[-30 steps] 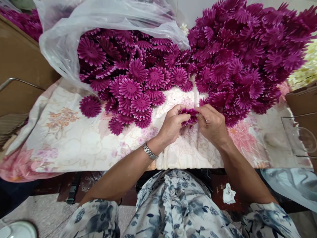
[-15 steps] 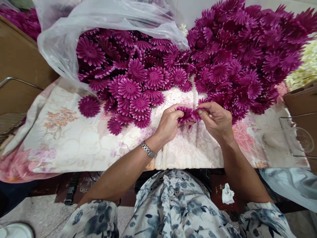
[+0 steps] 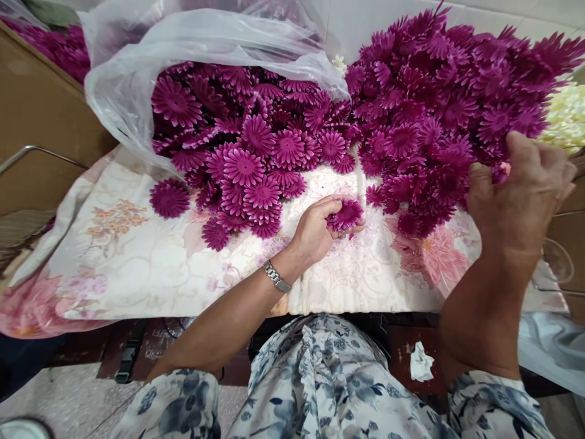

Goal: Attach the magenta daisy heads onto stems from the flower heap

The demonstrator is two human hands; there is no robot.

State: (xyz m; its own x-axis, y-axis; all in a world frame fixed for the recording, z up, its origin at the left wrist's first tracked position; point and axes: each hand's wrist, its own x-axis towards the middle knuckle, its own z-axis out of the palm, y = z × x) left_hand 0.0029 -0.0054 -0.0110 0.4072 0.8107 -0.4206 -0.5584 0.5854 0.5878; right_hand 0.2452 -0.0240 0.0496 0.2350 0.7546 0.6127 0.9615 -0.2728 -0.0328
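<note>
My left hand [image 3: 315,228], with a metal watch band on its wrist, holds a magenta artificial flower [image 3: 346,215] over the middle of the cloth. Its thumb presses on the petals while the fingers curl underneath; whether more petal layers lie below, I cannot tell. Out to the right, my right hand [image 3: 523,189] is raised in front of the right-hand heap of magenta flowers [image 3: 439,110]. Its thumb and fingers stand apart, with nothing seen between them. A second heap of magenta flowers [image 3: 260,158] spills from a clear plastic bag [image 3: 119,103] beyond my left hand.
A floral cloth [image 3: 192,274] covers the table. Cardboard boxes stand at the left [image 3: 41,110] and right edges. Cream-coloured flowers [image 3: 567,116] lie at the far right. A single magenta flower [image 3: 169,197] rests left of the bag heap. Crumpled white paper [image 3: 421,361] lies below the table edge.
My right hand has left the flower at my left hand and swung far to the right, its fingers parting. My left hand keeps its grip in nearly the same place. The view has shifted slightly.
</note>
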